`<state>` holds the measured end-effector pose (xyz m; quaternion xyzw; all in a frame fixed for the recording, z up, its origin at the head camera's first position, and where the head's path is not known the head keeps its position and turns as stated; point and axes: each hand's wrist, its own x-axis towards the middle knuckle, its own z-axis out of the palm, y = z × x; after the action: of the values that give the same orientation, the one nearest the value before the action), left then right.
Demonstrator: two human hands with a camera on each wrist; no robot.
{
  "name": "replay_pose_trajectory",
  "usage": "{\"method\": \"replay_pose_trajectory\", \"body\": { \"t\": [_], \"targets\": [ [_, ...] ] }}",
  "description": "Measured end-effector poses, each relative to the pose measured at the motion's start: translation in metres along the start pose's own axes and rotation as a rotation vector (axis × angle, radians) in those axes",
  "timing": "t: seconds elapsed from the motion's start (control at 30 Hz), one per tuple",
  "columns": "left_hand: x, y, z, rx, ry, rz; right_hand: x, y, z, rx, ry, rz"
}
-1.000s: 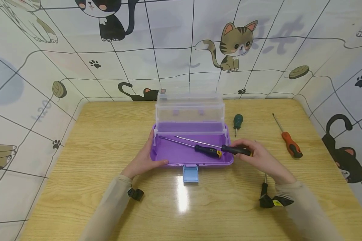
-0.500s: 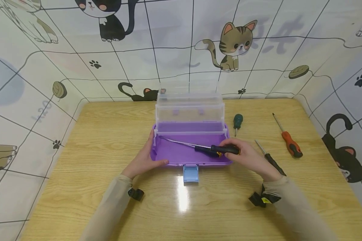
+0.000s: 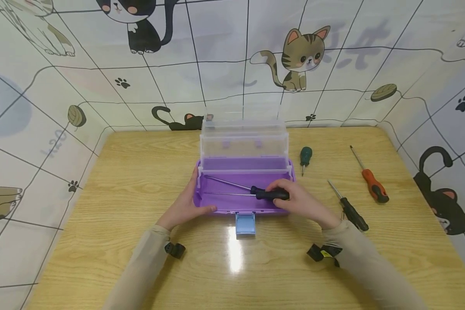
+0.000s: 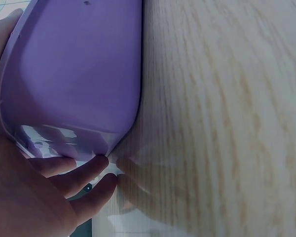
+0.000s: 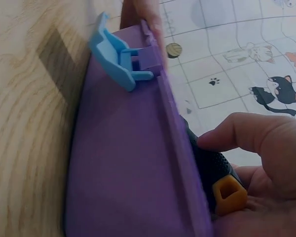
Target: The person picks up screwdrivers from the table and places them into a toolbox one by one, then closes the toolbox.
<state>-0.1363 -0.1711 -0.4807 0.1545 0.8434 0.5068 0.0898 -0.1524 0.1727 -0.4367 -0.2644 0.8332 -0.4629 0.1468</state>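
A purple toolbox stands on the table, its clear lid raised and its light blue latch hanging down in front. My left hand grips the box's left end, thumb on the front rim; in the left wrist view the fingers curve round the purple corner. Inside the box, my right hand holds a screwdriver by its black handle, shaft pointing left. The handle's yellow-orange end shows in the right wrist view. Another screwdriver lies just behind, its handle partly hidden.
Right of the box lie a short green-handled screwdriver, a black-handled screwdriver near my right forearm, and a red-and-black screwdriver farther right. A cat-patterned wall covering rises behind the wooden table.
My right hand has moved left and down into the box with the screwdriver, which now lies in front of the other one. The left hand has stayed in place.
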Motion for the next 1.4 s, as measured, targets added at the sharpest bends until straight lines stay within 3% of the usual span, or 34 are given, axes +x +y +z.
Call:
{"method": "replay_pose_trajectory", "body": {
  "t": [0.73,0.8,0.97,1.03,1.13,1.4],
  "targets": [
    [0.001,-0.002,0.001,-0.033,0.003,0.041,0.007,0.0,0.002,-0.042,-0.105,0.041],
    [0.0,0.009,-0.001,-0.057,-0.004,0.04,0.007,-0.001,0.002,-0.044,-0.113,0.048],
    [0.0,0.009,-0.001,-0.1,-0.004,0.038,0.009,-0.001,0.001,-0.067,-0.138,0.051],
    [0.002,-0.001,0.002,-0.106,0.002,0.045,0.01,-0.001,0.001,-0.09,-0.15,0.042],
    [0.002,-0.001,0.002,-0.128,-0.005,0.049,0.01,0.001,0.001,-0.118,-0.169,0.015],
    [0.001,-0.002,0.002,-0.065,0.004,0.002,0.012,0.002,0.002,0.007,-0.27,-0.055]
  ]
}}
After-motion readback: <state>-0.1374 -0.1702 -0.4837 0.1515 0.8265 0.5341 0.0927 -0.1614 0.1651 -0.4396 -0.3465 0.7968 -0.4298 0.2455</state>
